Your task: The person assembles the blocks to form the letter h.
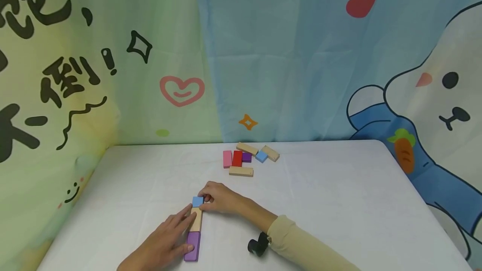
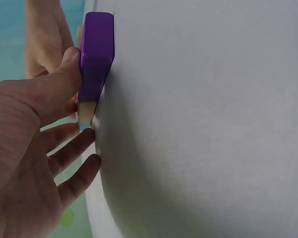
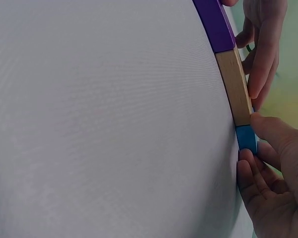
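Observation:
In the head view, a purple block [image 1: 193, 238], a plain wooden block [image 1: 197, 222] and a small blue block [image 1: 197, 202] lie end to end in one line on the table. My left hand [image 1: 160, 237] rests along the left side of this row. Its thumb touches the purple block, and its straight, spread fingers lie by the wooden one. At the row's far end my right hand [image 1: 222, 198] pinches the blue block between thumb and fingers. The right wrist view shows the blue block [image 3: 246, 139] against the wooden block's end [image 3: 234, 89].
Farther back on the white table [image 1: 320, 204] lies a loose group: a pink block [image 1: 227, 159], a red block [image 1: 237, 158], a purple block [image 1: 246, 157], a blue block [image 1: 261, 156] and several wooden blocks [image 1: 241, 172]. A printed curtain [image 1: 271, 74] hangs behind.

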A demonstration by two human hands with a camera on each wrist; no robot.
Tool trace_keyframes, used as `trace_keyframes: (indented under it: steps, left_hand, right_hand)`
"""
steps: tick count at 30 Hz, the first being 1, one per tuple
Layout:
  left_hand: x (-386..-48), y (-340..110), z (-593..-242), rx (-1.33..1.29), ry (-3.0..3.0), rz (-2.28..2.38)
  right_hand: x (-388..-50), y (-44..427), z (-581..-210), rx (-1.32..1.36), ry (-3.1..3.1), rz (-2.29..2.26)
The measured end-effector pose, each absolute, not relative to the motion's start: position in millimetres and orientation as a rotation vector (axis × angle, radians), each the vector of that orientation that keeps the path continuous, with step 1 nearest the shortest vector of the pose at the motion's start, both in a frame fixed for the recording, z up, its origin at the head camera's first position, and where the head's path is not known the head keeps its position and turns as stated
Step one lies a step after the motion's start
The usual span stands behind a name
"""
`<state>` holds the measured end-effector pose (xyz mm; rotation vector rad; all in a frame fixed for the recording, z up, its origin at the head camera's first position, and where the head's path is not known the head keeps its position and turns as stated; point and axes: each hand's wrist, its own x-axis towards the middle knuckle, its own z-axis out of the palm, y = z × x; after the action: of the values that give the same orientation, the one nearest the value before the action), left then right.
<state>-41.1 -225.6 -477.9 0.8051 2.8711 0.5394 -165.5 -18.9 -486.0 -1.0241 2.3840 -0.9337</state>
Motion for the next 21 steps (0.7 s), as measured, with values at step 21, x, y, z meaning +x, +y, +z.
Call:
trace_keyframes:
  steps: [21]
  left_hand:
    - [-51.0,-220.7,-464.9,0.729,2.788,0.498]
  right_hand:
    - [-158.9,-17.5,-485.4,-1.042,2.434,-0.942]
